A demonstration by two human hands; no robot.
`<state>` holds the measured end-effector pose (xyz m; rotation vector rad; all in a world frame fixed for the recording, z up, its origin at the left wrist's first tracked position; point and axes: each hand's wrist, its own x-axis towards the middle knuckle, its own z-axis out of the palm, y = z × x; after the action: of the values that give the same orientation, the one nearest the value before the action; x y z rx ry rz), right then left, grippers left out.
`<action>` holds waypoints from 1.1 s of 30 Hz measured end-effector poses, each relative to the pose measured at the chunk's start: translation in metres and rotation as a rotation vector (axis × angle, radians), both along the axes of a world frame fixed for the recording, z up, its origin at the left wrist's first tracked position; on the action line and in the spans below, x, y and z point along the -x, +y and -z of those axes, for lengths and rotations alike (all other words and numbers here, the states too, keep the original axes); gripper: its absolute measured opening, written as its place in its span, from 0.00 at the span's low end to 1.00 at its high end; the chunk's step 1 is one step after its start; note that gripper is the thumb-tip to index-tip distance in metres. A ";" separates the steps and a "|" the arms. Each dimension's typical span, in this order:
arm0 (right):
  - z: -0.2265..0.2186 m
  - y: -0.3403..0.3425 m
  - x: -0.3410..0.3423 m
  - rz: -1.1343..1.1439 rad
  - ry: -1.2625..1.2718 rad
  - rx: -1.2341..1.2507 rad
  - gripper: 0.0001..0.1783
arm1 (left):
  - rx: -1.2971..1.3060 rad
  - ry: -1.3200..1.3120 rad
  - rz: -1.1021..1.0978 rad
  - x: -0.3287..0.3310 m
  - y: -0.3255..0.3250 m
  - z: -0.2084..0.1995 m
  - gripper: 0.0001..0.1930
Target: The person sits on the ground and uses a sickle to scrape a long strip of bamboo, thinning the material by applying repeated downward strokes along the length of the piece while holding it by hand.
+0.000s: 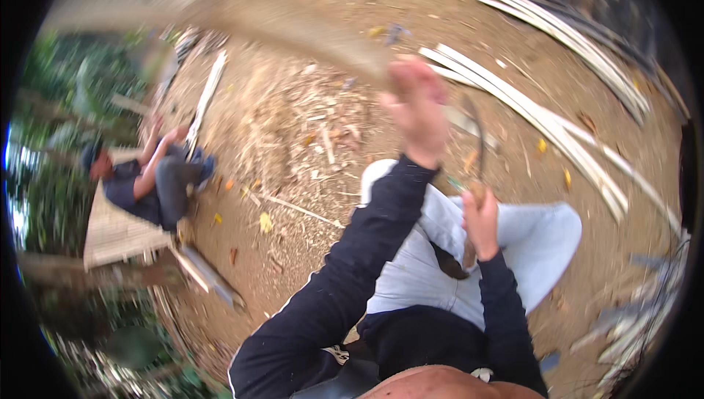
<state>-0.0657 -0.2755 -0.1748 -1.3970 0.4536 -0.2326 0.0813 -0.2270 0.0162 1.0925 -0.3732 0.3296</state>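
Observation:
My left hand [418, 105] is raised ahead of my knees, its fingers closed round the near end of a long tan pole [286, 32]. The pole runs off to the upper left and is smeared by motion, so its material is hard to tell. Lower down, over my lap, my right hand [480, 223] grips a knife by its handle. The knife's thin, dark, curved blade [481, 131] points away from me, just right of my left hand and apart from it. A pale flat strip [469, 127] lies on the ground behind the blade.
Wood shavings [315, 127] litter the dirt ground ahead. Long pale strips [528, 124] lie to the right, with another bundle [572, 43] beyond. At the left, another person [154, 179] sits low beside a slatted board [117, 230]. A pile of strips [645, 318] lies lower right.

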 end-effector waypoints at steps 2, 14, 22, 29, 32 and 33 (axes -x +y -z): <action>0.005 0.004 0.000 0.005 0.084 -0.161 0.17 | -0.077 -0.121 0.040 -0.011 -0.005 0.011 0.27; -0.001 -0.016 0.006 0.045 0.117 -0.081 0.16 | -0.023 -0.185 0.073 -0.015 -0.036 -0.003 0.27; 0.021 -0.019 0.007 0.092 0.074 -0.110 0.12 | -0.107 -0.258 0.078 0.000 -0.051 -0.003 0.26; 0.032 -0.026 0.013 0.097 0.064 -0.147 0.12 | -0.099 -0.283 0.079 0.012 -0.055 -0.006 0.26; 0.028 -0.021 0.014 0.117 0.072 -0.115 0.13 | -0.090 -0.289 0.070 0.016 -0.055 -0.007 0.27; 0.030 -0.020 0.015 0.110 0.077 -0.116 0.13 | -0.086 -0.291 0.066 0.016 -0.054 -0.007 0.27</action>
<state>-0.0808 -0.2960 -0.2044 -1.2721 0.5999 -0.2389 0.0652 -0.2814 0.0237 1.1154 -0.6865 0.4182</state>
